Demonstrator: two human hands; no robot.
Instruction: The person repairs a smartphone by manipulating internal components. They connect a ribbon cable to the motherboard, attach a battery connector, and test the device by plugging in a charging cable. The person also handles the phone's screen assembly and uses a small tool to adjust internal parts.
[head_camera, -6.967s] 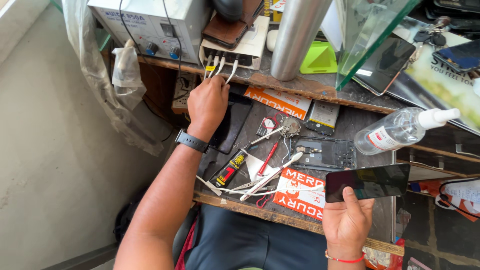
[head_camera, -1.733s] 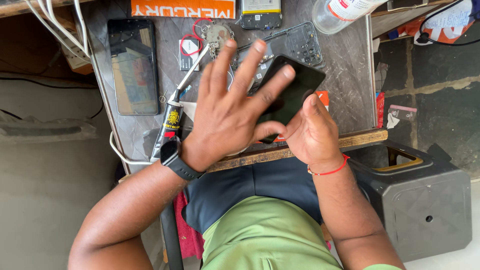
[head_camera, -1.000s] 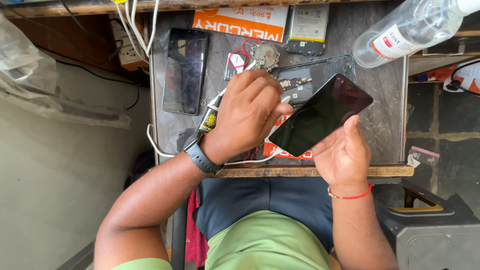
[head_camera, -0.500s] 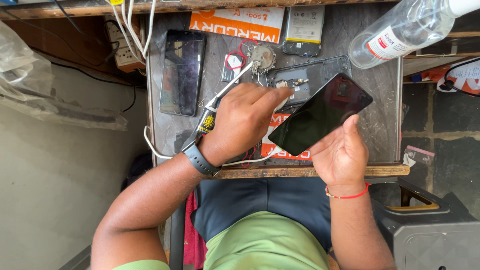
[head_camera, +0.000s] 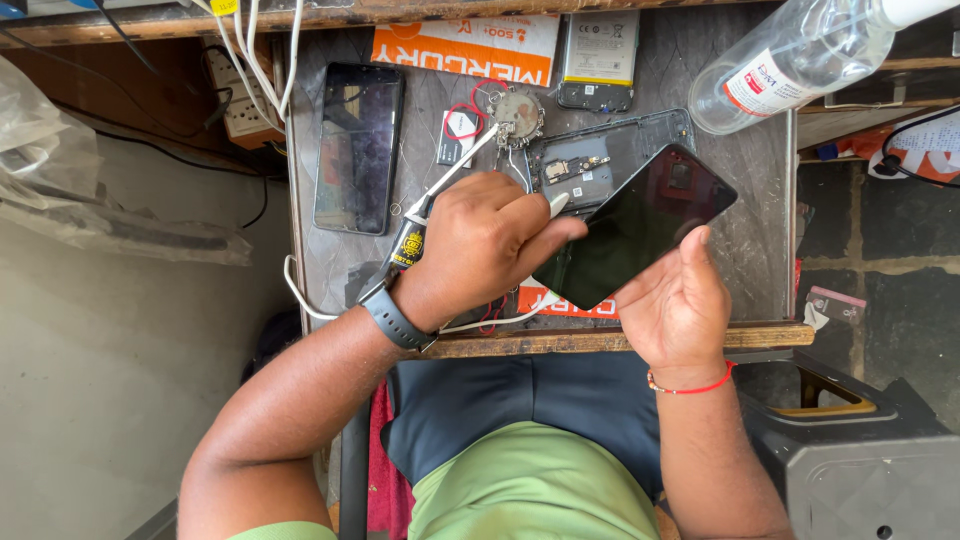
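My right hand (head_camera: 675, 305) holds a dark phone screen panel (head_camera: 640, 225) tilted above the small work table (head_camera: 755, 260), gripping its lower right edge. My left hand (head_camera: 485, 245), with a black watch on the wrist, is closed in a fist at the panel's left edge, thumb against it. A white pointed tool (head_camera: 556, 205) sticks out from behind my left fingers; whether they hold it is unclear. Behind the panel lies an opened phone frame (head_camera: 585, 170).
A second black phone (head_camera: 358, 145) lies at the table's left. A battery (head_camera: 600, 55), an orange packet (head_camera: 465, 45), a round metal part (head_camera: 517, 108), white tweezers (head_camera: 455, 172) and a small glue tube (head_camera: 405, 245) lie around. A clear spray bottle (head_camera: 800, 55) lies top right. White cables (head_camera: 255, 45) hang left.
My left hand came back from the socket strip, spread over the panel, then closed into a fist at its left edge. The view shifted down over the table.
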